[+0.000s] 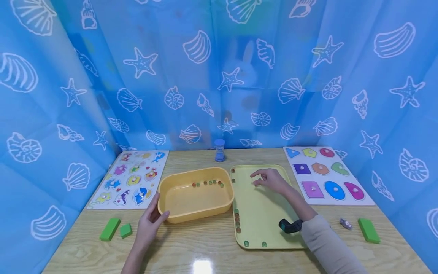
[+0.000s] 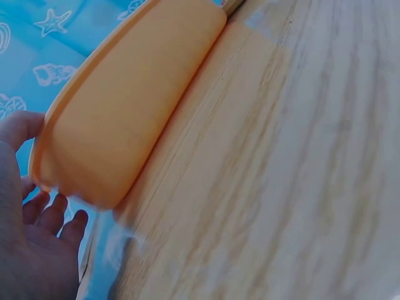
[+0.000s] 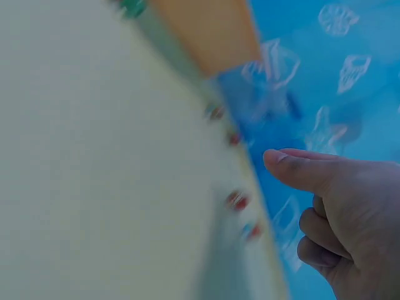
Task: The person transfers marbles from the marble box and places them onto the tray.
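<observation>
While the left hand (image 1: 149, 220) holds the corner of the orange tub (image 1: 202, 215) in the head view, the right hand (image 1: 272, 180) hovers over the yellow tray (image 1: 254, 222), index finger and thumb apart; marbles (image 1: 246, 243) line the tray's edges, others lie inside the tub. Left wrist view: fingers bent about the tub's end. Right wrist view: marbles left of the thumb, lower fingers curled.
</observation>
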Demonstrator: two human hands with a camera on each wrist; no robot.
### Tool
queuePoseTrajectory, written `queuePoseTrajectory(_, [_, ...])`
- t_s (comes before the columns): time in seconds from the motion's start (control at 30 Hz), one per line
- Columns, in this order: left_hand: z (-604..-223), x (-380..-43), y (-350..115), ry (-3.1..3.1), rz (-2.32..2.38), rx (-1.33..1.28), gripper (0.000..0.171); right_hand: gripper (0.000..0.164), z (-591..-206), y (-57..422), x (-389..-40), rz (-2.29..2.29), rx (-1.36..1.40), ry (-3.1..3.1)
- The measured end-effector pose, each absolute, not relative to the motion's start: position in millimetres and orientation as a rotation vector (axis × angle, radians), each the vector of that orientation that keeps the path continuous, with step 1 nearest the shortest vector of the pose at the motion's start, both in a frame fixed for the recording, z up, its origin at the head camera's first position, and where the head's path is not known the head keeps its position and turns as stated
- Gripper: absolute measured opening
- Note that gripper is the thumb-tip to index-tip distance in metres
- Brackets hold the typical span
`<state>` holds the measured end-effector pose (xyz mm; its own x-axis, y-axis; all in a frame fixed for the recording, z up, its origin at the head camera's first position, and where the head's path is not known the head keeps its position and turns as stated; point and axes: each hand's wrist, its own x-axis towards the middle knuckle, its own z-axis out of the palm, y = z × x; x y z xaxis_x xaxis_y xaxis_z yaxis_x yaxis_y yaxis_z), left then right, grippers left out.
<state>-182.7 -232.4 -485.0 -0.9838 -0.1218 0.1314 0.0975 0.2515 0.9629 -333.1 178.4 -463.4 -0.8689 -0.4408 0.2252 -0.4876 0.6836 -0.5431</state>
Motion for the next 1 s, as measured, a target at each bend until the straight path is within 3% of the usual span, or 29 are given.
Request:
queuePoseTrajectory(0.17, [-485.0,-183.4,-231.6,-2.335,-1.832,0.022,0.068,0.021,-430.2,141.4,-331.2,0.989,0.839,-2.772])
queuePoseTrajectory(0.4, [-484.0,-182.0,-231.8,-2.340,-1.822,0.027,0.068,0.028,-406.4,53.5,-335.1,1.030,1.097,-2.730])
queuePoseTrajectory(0.67, [-484.8,-182.4,-232.3,-2.318,-1.840,0.006,0.069,0.022,-427.5,-17.0,-349.3,0.852,1.276,-2.858])
queuePoseTrajectory(1.0, [-486.5,-183.7,-233.7,-2.309,-1.847,-0.005,0.069,0.012,-455.7,-33.6,-357.9,0.509,1.276,-2.959])
